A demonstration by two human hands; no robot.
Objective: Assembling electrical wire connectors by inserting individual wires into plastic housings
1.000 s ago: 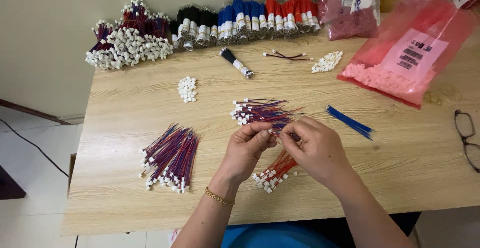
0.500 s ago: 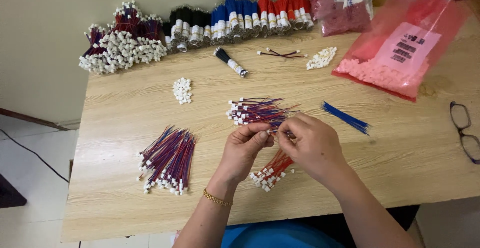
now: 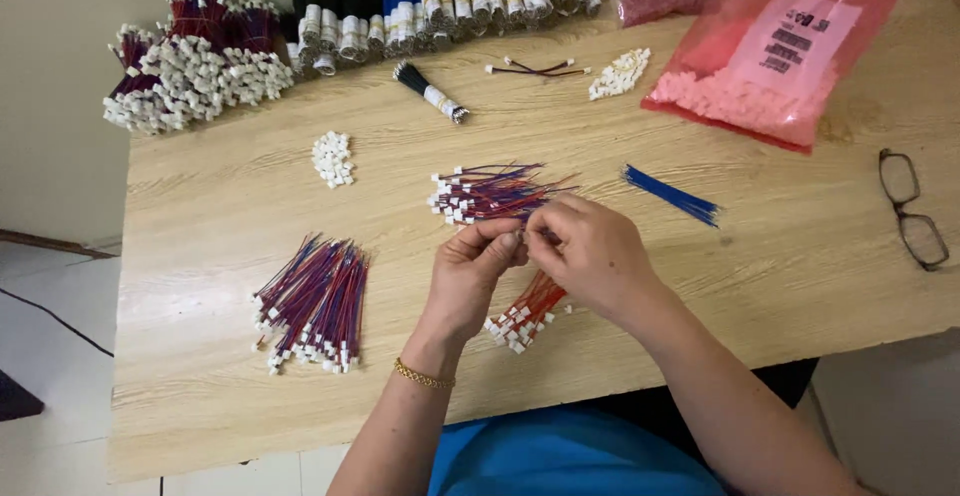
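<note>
My left hand (image 3: pixel 472 274) and my right hand (image 3: pixel 588 254) meet fingertip to fingertip over the middle of the wooden table (image 3: pixel 200 206), pinching a small piece between them; it is too small to name for sure, likely a thin wire with a white connector. Just beyond my fingers lies a pile of red and blue wires with white connectors (image 3: pixel 488 193). Under my right hand a bunch of red wires (image 3: pixel 522 316) pokes out toward me. A larger pile of finished red and blue wires (image 3: pixel 312 302) lies to the left.
Loose blue wires (image 3: pixel 670 195) and black glasses (image 3: pixel 910 208) lie on the right. A heap of white connectors (image 3: pixel 332 157), a black wire bundle (image 3: pixel 430 93), a red plastic bag of white parts (image 3: pixel 770 66) and bundled wires (image 3: pixel 340 26) along the back edge.
Both hands stay together at the same spot, fingers working slightly. The camera has tilted a little, shifting the scene.
</note>
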